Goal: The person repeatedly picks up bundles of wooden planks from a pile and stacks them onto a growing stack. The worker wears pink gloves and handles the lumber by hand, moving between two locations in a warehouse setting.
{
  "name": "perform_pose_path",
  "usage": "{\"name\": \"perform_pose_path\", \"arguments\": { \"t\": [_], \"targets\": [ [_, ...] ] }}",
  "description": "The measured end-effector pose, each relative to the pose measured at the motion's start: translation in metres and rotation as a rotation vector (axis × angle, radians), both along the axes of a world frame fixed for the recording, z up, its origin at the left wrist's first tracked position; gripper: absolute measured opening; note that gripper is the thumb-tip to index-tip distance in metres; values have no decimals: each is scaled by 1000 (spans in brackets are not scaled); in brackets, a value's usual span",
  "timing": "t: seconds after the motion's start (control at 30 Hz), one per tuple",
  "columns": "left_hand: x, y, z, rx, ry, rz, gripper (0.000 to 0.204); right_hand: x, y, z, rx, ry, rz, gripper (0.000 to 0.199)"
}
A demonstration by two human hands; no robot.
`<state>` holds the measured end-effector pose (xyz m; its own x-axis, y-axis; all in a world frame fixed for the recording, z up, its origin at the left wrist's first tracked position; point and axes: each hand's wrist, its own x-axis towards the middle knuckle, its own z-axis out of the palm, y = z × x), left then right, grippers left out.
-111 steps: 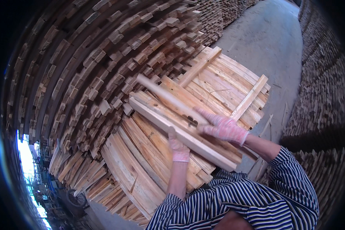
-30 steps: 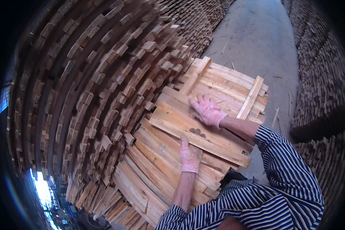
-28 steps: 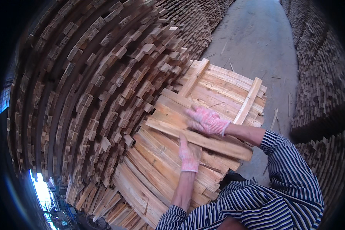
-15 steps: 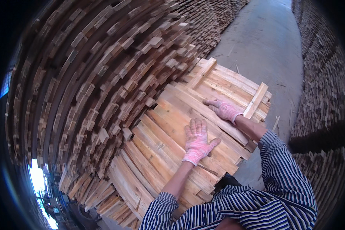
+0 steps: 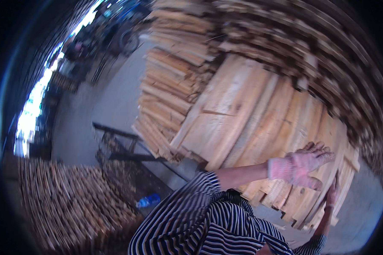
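While both gloved hands reach out over the timber, the picture is blurred by head motion, so fine contact is hard to judge.

Left hand (image 5: 302,166): in a pink work glove, fingers spread and flat, palm down over the top layer of planks; it grips nothing and seems to rest on or just above the wood.

Right hand (image 5: 331,193): also gloved in pink, seen edge-on at the far right rim of the stack, fingers pointing up along a plank edge; whether it clasps that edge, I cannot tell.

Stack of planks (image 5: 251,119): pale, rough-sawn boards laid side by side, directly beneath the left hand and reaching away up and to the left of it.

Taller pile (image 5: 170,80): narrower boards, left of the stack, touching it.

Striped sleeve (image 5: 187,208): the person's left arm, low in the middle.

Blue bottle (image 5: 149,200): on the concrete floor (image 5: 93,114), well apart from both hands.

Dark metal frame (image 5: 115,144): standing on the floor left of the stack.
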<state>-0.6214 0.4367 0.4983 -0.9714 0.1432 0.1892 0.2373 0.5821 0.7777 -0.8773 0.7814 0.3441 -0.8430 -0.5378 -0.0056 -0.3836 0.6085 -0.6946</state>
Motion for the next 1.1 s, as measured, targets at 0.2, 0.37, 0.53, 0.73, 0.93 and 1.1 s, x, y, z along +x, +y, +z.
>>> {"name": "perform_pose_path", "arguments": {
  "t": [0.2,0.37,0.53,0.73,0.93,1.1],
  "targets": [
    [264,-129,-28,633,591,1218,63,-32,-58,37,701,571,-118,45],
    [467,-120,-283,663,-293,2195,58,106,-315,120,164,764,296,46],
    [573,-80,-431,1075,-771,2050,81,283,-521,147,-94,864,1056,47],
    [621,-201,-465,792,-736,2099,85,455,-661,83,57,684,1726,51],
    [718,-294,-586,181,-735,2454,100,526,-707,13,42,620,1990,52],
    [712,-375,-600,645,-1098,2435,129,527,-718,-3,212,670,1927,51]
  ]
}}
